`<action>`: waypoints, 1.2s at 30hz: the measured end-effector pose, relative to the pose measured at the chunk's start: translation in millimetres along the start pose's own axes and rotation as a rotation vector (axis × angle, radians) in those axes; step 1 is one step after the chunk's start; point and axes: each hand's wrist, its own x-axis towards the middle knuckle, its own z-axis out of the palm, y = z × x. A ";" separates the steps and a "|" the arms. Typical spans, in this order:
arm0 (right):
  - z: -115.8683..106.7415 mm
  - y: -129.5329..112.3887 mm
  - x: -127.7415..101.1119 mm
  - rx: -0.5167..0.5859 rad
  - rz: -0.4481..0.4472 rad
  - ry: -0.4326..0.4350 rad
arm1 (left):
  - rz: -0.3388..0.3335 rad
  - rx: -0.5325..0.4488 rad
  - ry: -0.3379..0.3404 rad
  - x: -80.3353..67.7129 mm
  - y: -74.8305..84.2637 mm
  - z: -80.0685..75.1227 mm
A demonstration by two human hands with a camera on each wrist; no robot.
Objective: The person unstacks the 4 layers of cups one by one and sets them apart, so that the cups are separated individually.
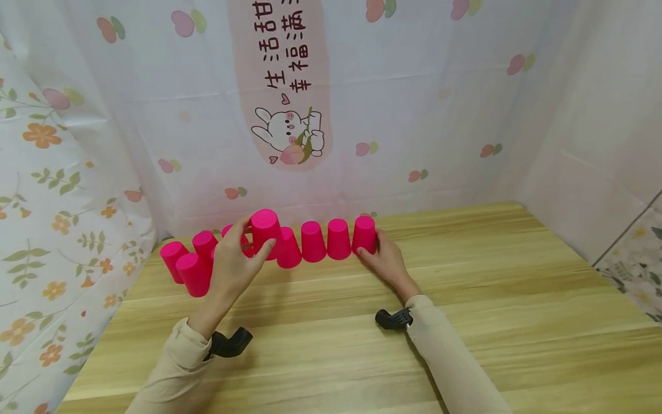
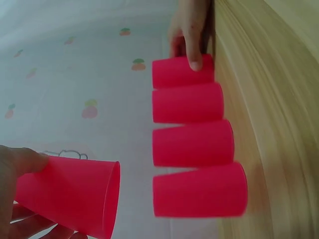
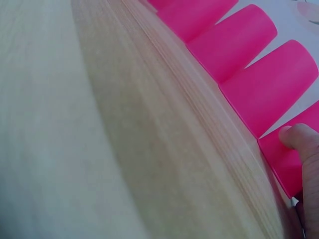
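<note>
One raised cup (image 1: pixel 266 232) between left fingers (image 1: pixel 266 248)

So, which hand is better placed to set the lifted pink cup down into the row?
The left hand, probably: it already grips the lifted cup above the table, just over the row. The right hand only holds the end cup, which stands on the table.

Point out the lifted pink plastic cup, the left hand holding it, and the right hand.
Lifted pink plastic cup (image 1: pixel 265 230), head view, on its side wall.
Left hand (image 1: pixel 233 269), head view, back of the hand.
Right hand (image 1: pixel 387 261), head view, back of the hand.
</note>
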 end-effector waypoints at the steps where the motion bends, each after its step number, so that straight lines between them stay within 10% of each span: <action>1: 0.4 -0.1 -0.2 0.000 0.001 0.002 | -0.002 0.011 0.000 -2.1 -1.9 -3.7; 36: 0.6 1.0 0.1 0.016 0.002 0.002 | -0.256 0.194 0.121 -85.4 -50.7 -104.9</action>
